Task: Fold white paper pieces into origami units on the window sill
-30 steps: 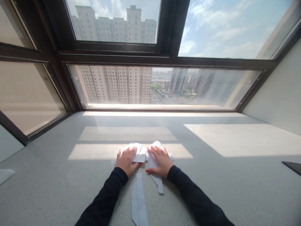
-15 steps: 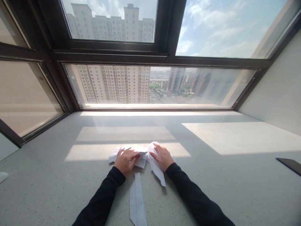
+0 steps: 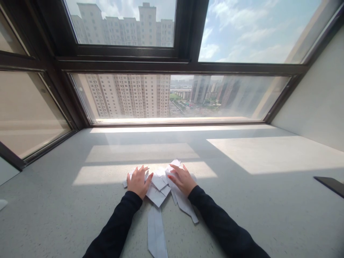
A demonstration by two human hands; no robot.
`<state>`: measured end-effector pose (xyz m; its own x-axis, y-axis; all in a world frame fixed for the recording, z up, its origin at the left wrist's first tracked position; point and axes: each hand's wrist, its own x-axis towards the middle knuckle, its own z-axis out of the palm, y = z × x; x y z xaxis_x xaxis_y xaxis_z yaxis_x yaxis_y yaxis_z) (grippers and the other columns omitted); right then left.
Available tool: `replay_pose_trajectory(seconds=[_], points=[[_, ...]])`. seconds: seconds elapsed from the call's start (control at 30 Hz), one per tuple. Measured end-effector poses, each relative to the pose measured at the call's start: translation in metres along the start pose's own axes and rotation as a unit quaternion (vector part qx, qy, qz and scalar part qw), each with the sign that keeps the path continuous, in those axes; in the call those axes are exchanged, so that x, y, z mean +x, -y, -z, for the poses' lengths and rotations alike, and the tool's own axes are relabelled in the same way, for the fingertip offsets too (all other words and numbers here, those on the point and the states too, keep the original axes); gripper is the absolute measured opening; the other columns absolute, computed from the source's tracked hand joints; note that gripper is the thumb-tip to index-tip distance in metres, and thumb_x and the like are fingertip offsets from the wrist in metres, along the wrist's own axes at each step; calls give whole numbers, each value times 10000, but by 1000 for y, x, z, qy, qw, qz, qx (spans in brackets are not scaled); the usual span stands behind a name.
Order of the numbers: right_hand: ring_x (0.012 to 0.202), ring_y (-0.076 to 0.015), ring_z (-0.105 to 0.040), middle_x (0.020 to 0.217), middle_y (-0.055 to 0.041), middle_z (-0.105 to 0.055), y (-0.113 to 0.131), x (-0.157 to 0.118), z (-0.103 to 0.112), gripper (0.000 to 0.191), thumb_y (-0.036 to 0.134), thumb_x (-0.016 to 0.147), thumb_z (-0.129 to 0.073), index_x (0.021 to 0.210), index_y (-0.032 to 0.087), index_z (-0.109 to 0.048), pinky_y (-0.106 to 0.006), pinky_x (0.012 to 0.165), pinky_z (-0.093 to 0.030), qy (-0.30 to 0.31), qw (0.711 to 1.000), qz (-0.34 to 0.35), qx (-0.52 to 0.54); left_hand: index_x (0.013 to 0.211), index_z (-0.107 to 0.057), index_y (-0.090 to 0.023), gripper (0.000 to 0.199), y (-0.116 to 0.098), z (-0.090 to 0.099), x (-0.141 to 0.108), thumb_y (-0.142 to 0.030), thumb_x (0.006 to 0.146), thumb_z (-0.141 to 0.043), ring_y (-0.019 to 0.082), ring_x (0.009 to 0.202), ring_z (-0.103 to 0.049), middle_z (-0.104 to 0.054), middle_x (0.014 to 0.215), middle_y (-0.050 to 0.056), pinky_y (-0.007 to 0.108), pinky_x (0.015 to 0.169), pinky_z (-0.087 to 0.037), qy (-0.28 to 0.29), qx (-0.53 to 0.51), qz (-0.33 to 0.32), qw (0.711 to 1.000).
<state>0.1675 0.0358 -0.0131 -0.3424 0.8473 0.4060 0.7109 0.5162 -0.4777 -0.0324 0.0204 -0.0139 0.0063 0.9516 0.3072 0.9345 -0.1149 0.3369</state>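
Several folded white papers lie in a loose pile on the pale speckled sill. My left hand rests over the pile's left part, fingers spread. On the right side, my right hand lies over more folded paper with its fingers apart. A long folded strip slants out from below my right hand toward the front. Another long folded strip lies nearer me, its far end close to the pile. Parts of the papers are hidden under both hands.
A dark flat object lies at the far right of the sill. At the left edge is a small white object. Dark-framed windows stand behind, with a white wall at the right.
My left hand has moved slightly left and its fingers have spread. The middle papers have shifted toward me and fanned out. The strip by my right hand reaches further right and nearer me.
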Motion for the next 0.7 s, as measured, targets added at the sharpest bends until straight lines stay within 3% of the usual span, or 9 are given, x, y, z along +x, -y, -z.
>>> replay_pose_trajectory(seconds=[0.07,0.17,0.27,0.33,0.43,0.5,0.6,0.7], points=[[871,-176,-563,854,-48,-641,7,0,3,385,385,821,-342,1145,186,-402,-428,931,-277,14,999,20,41,1147,-431,-224,420,-1,-3,-1,-422,795,-315,274,1160,-332,-457,1221,75,551,924,-193,29,-18,-23,999],[985,-196,-506,1029,-81,-583,13,-1,8,508,483,760,-407,1172,188,-385,-416,939,-267,24,998,52,40,1201,-348,-217,445,-5,-4,-2,-416,809,-282,233,1166,-334,-418,1253,80,529,940,-193,49,-69,-70,994],[1145,-276,-337,1214,-112,-444,12,-4,7,818,616,568,-533,1231,184,-327,-478,969,-167,61,994,91,-20,1195,-349,-183,449,-7,-1,0,-407,816,-261,201,1153,-358,-416,1248,104,460,948,-246,28,-121,-97,987],[1169,-305,-286,1243,-115,-410,8,-5,4,906,648,507,-550,1248,188,-304,-522,964,-113,84,991,86,-60,1164,-389,-168,436,-7,1,1,-399,817,-260,203,1152,-358,-424,1237,113,436,949,-259,-4,-123,-88,988],[1152,-296,-310,1227,-118,-424,-1,-4,-1,767,594,595,-523,1222,188,-348,-522,955,-131,64,992,39,-100,1129,-433,-204,412,-7,3,0,-415,804,-291,241,1165,-328,-425,1241,91,497,955,-195,-29,-64,-34,997],[1124,-274,-351,1200,-121,-447,-8,-2,-3,610,511,683,-482,1187,179,-392,-491,947,-181,22,993,10,-114,1131,-436,-230,425,-8,3,-2,-448,787,-317,264,1171,-309,-419,1250,74,537,946,-161,-17,-23,-7,1000],[1072,-242,-409,1153,-125,-482,-16,0,-5,446,410,764,-404,1129,157,-445,-426,912,-273,-35,992,-25,-116,1159,-417,-245,501,-12,3,-6,-517,742,-357,284,1179,-284,-400,1267,59,564,930,-152,29,14,-8,999],[1023,-229,-450,1088,-119,-527,-18,-1,-6,407,384,777,-388,1104,152,-462,-400,888,-306,-30,992,-51,-110,1178,-404,-251,564,-15,3,-9,-544,696,-412,296,1195,-248,-372,1289,48,561,933,-141,59,39,-28,997]])
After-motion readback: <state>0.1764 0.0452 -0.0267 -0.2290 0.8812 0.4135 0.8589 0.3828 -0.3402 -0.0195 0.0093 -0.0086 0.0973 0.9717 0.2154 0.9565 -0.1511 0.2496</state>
